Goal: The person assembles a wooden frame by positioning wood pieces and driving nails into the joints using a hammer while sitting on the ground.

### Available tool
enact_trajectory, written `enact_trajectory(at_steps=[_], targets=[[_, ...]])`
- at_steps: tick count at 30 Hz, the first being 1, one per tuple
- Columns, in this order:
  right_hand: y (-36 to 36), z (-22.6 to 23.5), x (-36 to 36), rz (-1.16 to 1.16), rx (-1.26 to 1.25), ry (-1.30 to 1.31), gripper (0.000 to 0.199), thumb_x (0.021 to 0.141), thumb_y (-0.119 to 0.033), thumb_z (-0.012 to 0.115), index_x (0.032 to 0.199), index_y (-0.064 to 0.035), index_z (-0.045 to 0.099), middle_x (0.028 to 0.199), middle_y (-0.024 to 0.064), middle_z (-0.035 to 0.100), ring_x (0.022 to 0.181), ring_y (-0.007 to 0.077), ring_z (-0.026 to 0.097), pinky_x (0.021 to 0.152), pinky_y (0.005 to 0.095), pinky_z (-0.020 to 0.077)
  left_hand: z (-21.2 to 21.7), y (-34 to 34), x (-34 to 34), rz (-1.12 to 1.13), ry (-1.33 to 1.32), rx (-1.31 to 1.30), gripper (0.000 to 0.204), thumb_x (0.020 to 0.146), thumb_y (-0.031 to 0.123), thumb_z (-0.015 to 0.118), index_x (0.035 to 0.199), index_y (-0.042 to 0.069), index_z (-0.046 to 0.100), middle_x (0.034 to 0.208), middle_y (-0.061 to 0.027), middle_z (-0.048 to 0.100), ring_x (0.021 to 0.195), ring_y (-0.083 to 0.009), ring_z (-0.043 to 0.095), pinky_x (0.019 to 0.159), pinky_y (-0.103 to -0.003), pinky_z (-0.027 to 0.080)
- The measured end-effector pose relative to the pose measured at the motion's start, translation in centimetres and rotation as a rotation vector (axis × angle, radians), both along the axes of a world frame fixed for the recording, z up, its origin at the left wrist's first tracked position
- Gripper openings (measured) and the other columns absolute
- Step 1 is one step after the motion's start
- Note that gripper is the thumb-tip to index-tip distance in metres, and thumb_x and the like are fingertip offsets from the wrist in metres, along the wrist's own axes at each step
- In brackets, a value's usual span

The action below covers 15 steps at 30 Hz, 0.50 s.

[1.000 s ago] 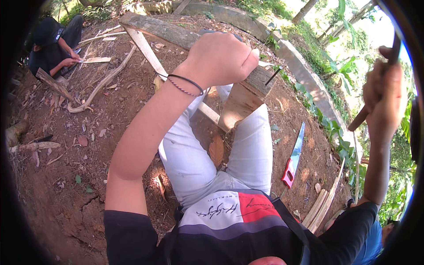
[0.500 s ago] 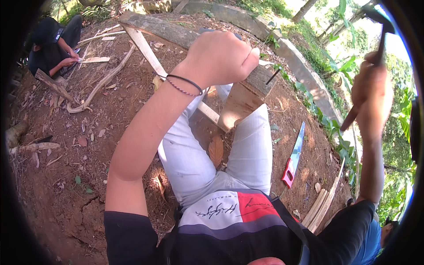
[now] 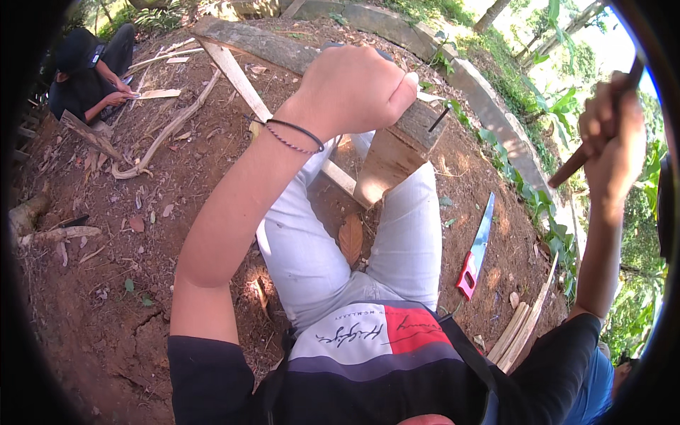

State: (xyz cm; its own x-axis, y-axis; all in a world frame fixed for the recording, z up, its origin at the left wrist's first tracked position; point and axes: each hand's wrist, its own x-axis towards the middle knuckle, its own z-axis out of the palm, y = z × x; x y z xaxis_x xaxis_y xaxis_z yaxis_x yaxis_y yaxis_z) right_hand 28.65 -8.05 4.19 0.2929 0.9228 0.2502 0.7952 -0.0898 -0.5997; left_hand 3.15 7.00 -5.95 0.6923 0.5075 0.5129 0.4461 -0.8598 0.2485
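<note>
My left hand (image 3: 354, 88) is closed in a fist on top of a wooden bench (image 3: 389, 163), near its close end. A dark edge shows beyond the knuckles, but whatever the fingers hold is hidden. Just right of that fist, a dark nail-like metal rod (image 3: 439, 118) stands tilted out of the bench's end. Raised at the far right, my right hand (image 3: 613, 134) grips a hammer (image 3: 570, 166) by its brown handle. The hammer's head lies beyond the picture's edge. The bench's close end stands between my knees.
A handsaw (image 3: 476, 248) with a red handle lies on the soil right of my leg, above several wood strips (image 3: 513, 333). At the far left another person (image 3: 88, 74) crouches, holding a pale strip. A low concrete wall (image 3: 489, 106) curves behind. Branches (image 3: 166, 131) lie left.
My right hand has moved slightly up and to the right with the hammer, whose head has left the picture. My left hand stays in place on the bench.
</note>
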Motion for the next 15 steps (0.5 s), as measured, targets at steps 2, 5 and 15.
enact_trajectory(at_steps=[2, 5, 15], targets=[[0.7, 0.1, -0.7, 0.080, -0.085, -0.112, 0.038, 0.101, -0.040, 0.041, 0.091, -0.0061, 0.056, 0.062, -0.0026, 0.043, 0.052, 0.0075, 0.040, 0.045, 0.0213, 0.0287, -0.7, 0.2, -0.1, -0.015, -0.004, 0.049, 0.042, 0.086, 0.029, 0.048, 0.052, 0.008, 0.062, 0.054, -0.0154, 0.059, 0.051, -0.0324, 0.061, 0.052, -0.043, 0.051], [0.5, 0.8, 0.1, 0.198, 0.011, 0.022, 0.037, 0.101, -0.040, 0.043, 0.092, -0.0064, 0.056, 0.066, -0.0045, 0.044, 0.051, 0.0047, 0.036, 0.044, 0.0214, 0.0262, -1.3, 0.7, -0.1, -0.015, -0.027, 0.133, 0.041, 0.086, 0.029, 0.050, 0.053, 0.009, 0.063, 0.053, -0.0150, 0.058, 0.051, -0.0315, 0.062, 0.049, -0.042, 0.051], [1.1, 1.8, 2.0, 0.372, 0.265, 0.681, 0.039, 0.101, -0.041, 0.041, 0.090, -0.0061, 0.057, 0.063, -0.0026, 0.046, 0.048, 0.0043, 0.036, 0.043, 0.0220, 0.0259, -0.8, 0.5, 0.1, -0.031, -0.031, 0.088, 0.042, 0.087, 0.029, 0.050, 0.052, 0.009, 0.062, 0.052, -0.0140, 0.057, 0.050, -0.0316, 0.061, 0.050, -0.042, 0.051]])
